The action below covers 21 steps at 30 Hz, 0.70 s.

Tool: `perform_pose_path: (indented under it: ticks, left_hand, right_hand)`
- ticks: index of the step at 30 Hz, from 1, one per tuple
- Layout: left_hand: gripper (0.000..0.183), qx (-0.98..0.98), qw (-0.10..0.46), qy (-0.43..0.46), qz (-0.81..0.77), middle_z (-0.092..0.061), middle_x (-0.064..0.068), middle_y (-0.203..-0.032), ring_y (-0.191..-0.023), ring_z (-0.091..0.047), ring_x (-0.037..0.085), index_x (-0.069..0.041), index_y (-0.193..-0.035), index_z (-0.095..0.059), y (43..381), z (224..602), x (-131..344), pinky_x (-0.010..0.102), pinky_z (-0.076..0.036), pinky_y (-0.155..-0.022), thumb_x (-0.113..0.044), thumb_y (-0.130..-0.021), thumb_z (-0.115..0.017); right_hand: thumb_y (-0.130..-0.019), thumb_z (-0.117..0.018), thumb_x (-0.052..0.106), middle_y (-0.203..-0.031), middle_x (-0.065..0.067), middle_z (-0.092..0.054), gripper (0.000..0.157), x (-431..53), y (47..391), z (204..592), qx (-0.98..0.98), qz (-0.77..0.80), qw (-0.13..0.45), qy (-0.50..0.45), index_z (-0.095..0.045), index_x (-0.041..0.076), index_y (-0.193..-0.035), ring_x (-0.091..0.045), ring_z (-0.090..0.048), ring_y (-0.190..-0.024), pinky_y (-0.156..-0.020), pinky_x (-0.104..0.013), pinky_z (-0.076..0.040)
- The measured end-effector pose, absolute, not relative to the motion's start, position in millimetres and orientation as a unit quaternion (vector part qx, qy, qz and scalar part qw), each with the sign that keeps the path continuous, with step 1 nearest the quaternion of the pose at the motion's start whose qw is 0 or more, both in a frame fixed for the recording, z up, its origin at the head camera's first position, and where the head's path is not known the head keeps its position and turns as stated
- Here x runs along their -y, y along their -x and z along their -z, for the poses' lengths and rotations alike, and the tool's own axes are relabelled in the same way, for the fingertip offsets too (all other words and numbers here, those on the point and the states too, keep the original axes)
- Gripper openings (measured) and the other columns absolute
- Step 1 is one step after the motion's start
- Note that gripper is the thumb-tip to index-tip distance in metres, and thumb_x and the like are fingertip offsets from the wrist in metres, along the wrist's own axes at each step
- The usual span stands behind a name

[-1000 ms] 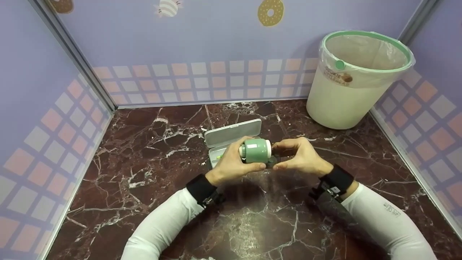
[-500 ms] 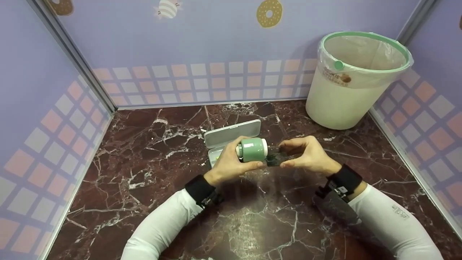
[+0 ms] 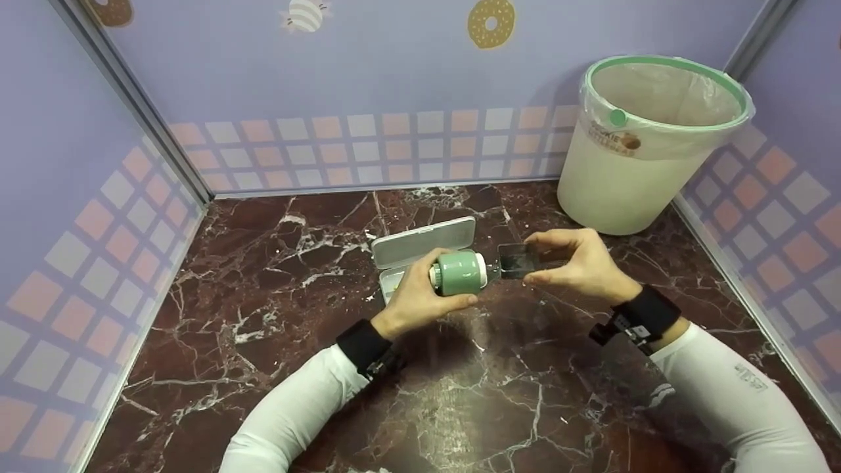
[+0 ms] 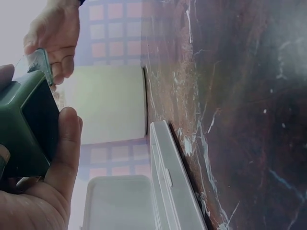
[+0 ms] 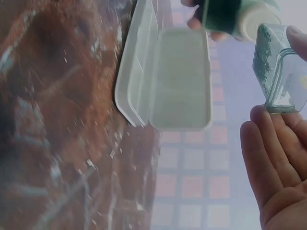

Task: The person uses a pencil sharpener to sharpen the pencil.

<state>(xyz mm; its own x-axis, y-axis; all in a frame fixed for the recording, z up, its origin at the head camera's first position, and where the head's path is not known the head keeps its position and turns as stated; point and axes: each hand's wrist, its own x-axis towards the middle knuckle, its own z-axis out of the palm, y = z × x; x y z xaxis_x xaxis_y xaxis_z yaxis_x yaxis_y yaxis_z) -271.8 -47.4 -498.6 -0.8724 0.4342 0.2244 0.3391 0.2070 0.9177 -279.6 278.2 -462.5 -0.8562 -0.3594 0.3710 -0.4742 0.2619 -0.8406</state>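
Note:
My left hand (image 3: 414, 299) grips a green pencil sharpener (image 3: 460, 272) with white ends, held sideways above the table. To its right, my right hand (image 3: 585, 266) pinches a clear plastic shavings drawer (image 3: 516, 260) between thumb and fingers. In the right wrist view, dark shavings (image 5: 263, 57) cling to one side of the drawer. A gap shows between drawer and sharpener in the head view. An opened pale pencil case (image 3: 424, 243) lies behind the left hand, which hides part of its tray.
A tall cream bin (image 3: 631, 177) with a green rim and a plastic liner stands at the back right. Patterned walls (image 3: 394, 79) close in the dark red marbled table (image 3: 276, 302) at the back and both sides. Small pale flecks dot the tabletop.
My right hand has drawn the clear drawer away from the sharpener, to the right and slightly farther back. The left hand has stayed almost in place, still holding the sharpener.

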Motion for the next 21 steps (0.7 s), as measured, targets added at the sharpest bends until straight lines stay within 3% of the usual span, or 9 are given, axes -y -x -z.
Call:
perform_pose_path:
  ticks: [7, 16, 21]
  left_hand:
    - [0.078, -0.790, 0.040, -0.244, -0.561, -0.077, 0.014, -0.127, -0.106, -0.075, 0.022, -0.009, -0.145, -0.065, 270.4, 500.3, 46.7, 0.034, -0.066, -0.092, -0.029, -0.079, -0.101]
    - [0.079, -0.804, 0.025, -0.251, -0.538, -0.078, 0.012, -0.128, -0.108, -0.076, 0.023, -0.011, -0.146, -0.067, 269.1, 504.6, 44.1, 0.038, -0.065, -0.095, -0.033, -0.077, -0.101]
    - [0.081, -0.809, 0.021, -0.258, -0.528, -0.079, 0.011, -0.129, -0.108, -0.075, 0.021, -0.010, -0.147, -0.066, 269.1, 506.0, 42.4, 0.038, -0.064, -0.097, -0.034, -0.077, -0.101]
  right_hand:
    - [-0.070, -0.096, -0.017, -0.108, -0.031, -0.082, 0.055, -290.9, 287.7, 434.2, 0.795, -0.551, 0.076, -0.242, -0.078, -0.012, -0.122, -0.008, -0.085, -0.090, -0.077, -0.027, -0.069]
    - [-0.070, -0.100, -0.011, -0.113, -0.008, -0.087, 0.061, -311.9, 304.8, 398.0, 0.828, -0.506, 0.143, -0.192, -0.078, -0.008, -0.127, -0.001, -0.082, -0.092, -0.083, -0.021, -0.067]
    - [-0.071, -0.099, -0.012, -0.101, 0.007, -0.086, 0.055, -328.8, 319.8, 375.0, 0.823, -0.497, 0.203, -0.183, -0.081, -0.007, -0.122, 0.000, -0.081, -0.085, -0.078, -0.017, -0.066]
